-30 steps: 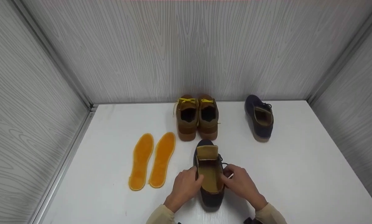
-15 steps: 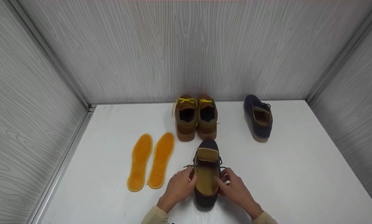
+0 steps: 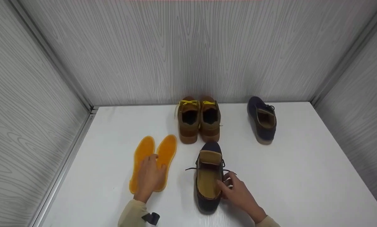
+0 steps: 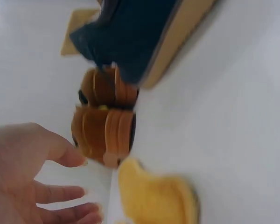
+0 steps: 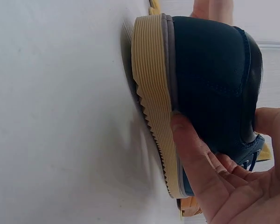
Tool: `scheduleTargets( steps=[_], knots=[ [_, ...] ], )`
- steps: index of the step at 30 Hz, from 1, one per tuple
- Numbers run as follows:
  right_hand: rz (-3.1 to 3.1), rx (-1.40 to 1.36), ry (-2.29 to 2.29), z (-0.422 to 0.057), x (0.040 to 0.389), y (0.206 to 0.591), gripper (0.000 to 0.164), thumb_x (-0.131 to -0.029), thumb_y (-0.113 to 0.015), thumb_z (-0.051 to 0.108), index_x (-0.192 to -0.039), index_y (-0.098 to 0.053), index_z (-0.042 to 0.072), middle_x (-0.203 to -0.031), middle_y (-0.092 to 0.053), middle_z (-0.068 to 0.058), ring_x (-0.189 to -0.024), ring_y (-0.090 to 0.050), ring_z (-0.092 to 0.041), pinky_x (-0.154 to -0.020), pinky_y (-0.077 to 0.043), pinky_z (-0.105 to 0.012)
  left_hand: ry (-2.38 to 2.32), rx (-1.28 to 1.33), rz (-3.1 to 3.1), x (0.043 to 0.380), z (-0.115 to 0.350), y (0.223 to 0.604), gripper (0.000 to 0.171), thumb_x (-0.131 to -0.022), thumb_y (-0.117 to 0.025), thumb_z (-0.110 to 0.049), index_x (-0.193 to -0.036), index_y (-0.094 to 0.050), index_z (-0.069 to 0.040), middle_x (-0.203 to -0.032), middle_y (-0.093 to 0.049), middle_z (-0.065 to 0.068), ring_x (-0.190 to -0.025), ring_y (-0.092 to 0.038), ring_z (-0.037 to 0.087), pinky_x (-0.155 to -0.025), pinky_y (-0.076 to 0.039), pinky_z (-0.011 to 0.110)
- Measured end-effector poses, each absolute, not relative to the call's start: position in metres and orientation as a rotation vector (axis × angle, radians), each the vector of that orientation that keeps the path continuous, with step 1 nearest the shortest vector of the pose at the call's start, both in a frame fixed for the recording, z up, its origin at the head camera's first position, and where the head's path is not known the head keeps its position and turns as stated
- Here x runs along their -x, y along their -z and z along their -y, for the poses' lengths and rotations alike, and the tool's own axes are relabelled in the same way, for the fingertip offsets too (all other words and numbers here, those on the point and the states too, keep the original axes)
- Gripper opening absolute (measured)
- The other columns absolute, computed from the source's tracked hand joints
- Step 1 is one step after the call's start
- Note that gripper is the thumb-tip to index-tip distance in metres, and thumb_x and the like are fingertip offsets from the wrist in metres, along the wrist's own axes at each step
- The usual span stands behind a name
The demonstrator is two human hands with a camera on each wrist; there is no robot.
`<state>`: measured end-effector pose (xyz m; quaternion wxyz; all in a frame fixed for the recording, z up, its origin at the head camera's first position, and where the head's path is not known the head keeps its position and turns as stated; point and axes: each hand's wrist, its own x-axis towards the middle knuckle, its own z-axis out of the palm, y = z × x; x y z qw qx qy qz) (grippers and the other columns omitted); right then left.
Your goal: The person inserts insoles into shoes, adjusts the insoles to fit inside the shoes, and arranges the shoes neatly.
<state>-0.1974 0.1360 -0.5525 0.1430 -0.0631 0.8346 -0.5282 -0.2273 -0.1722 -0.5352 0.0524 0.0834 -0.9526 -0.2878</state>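
Observation:
A dark blue lace-up shoe (image 3: pixel 208 206) stands on the table with its tongue folded up and its laces loose at both sides. My right hand (image 3: pixel 239 194) grips its right side, thumb at the collar and fingers along the outer wall and sole, as the right wrist view shows (image 5: pixel 219 186). Over the two orange insoles, left (image 3: pixel 140 151) and right (image 3: pixel 168 145), hovers my left hand (image 3: pixel 149 174), partly covering both. In the left wrist view its fingers are spread apart, short of the blurred yellow insole (image 4: pixel 154 198).
A pair of brown shoes with yellow laces, left (image 3: pixel 188 132) and right (image 3: pixel 210 130), stands against the back panel (image 3: pixel 188 56). A second dark blue shoe (image 3: pixel 265 131) is at the back right. Panels enclose the white table (image 3: pixel 301 176) on the left and right.
My left hand has let go of the shoe and moved left over the insoles. The right hand keeps its grip. The shoe was turned slightly between the first two frames.

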Motion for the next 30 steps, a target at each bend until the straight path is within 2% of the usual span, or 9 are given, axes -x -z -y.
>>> scheduleTargets(
  steps=[6,10,14,20,24,30],
  knots=[
    [-2.445,0.19,1.535,-0.138,0.197,0.555,0.038,-0.095,-0.057,0.037,-0.107,-0.049,0.002,-0.082,-0.06,-0.007,-0.07,-0.062,-0.018,-0.057,-0.053,-0.031,0.729,-0.338,2.929,0.245,0.208,0.552,0.054,-0.086,-0.067,-0.032,-0.113,-0.047,0.011,-0.099,-0.042,0.02,-0.092,-0.04,0.035,-0.078,-0.04,0.044],
    [-2.425,0.18,1.549,-0.137,0.197,0.557,0.039,-0.094,-0.058,0.038,-0.107,-0.05,0.002,-0.082,-0.061,-0.007,-0.07,-0.062,-0.019,-0.057,-0.053,-0.031,0.741,-0.421,2.949,0.25,0.222,0.561,0.066,-0.082,-0.071,-0.041,-0.111,-0.045,0.012,-0.094,-0.041,0.02,-0.09,-0.04,0.036,-0.075,-0.04,0.044],
    [-2.418,0.172,1.542,-0.136,0.197,0.558,0.038,-0.094,-0.058,0.038,-0.107,-0.05,0.002,-0.083,-0.062,-0.007,-0.071,-0.063,-0.019,-0.059,-0.053,-0.031,0.871,-0.495,2.957,0.252,0.23,0.563,0.07,-0.079,-0.074,-0.04,-0.112,-0.043,0.014,-0.093,-0.042,0.022,-0.087,-0.044,0.037,-0.074,-0.042,0.045],
    [-2.474,0.198,1.508,-0.135,0.197,0.557,0.038,-0.095,-0.057,0.038,-0.107,-0.05,0.002,-0.083,-0.062,-0.006,-0.072,-0.062,-0.016,-0.061,-0.052,-0.029,1.034,-0.519,2.96,0.25,0.237,0.555,0.056,-0.084,-0.071,-0.03,-0.11,-0.043,0.012,-0.09,-0.05,0.022,-0.076,-0.055,0.034,-0.072,-0.05,0.046],
    [-2.479,0.194,1.508,-0.135,0.197,0.558,0.039,-0.095,-0.057,0.04,-0.107,-0.051,0.003,-0.082,-0.061,-0.005,-0.071,-0.062,-0.016,-0.061,-0.051,-0.03,1.082,-0.567,2.979,0.251,0.242,0.551,0.044,-0.084,-0.067,-0.025,-0.105,-0.047,0.008,-0.082,-0.055,0.017,-0.067,-0.057,0.028,-0.064,-0.052,0.04],
    [-2.49,0.185,1.487,-0.136,0.197,0.562,0.037,-0.095,-0.056,0.04,-0.106,-0.051,0.004,-0.081,-0.062,-0.003,-0.07,-0.061,-0.016,-0.06,-0.05,-0.031,1.121,-0.63,2.993,0.252,0.248,0.547,0.035,-0.085,-0.062,-0.028,-0.097,-0.053,0.003,-0.076,-0.056,0.012,-0.061,-0.056,0.023,-0.055,-0.049,0.031]
  ],
)
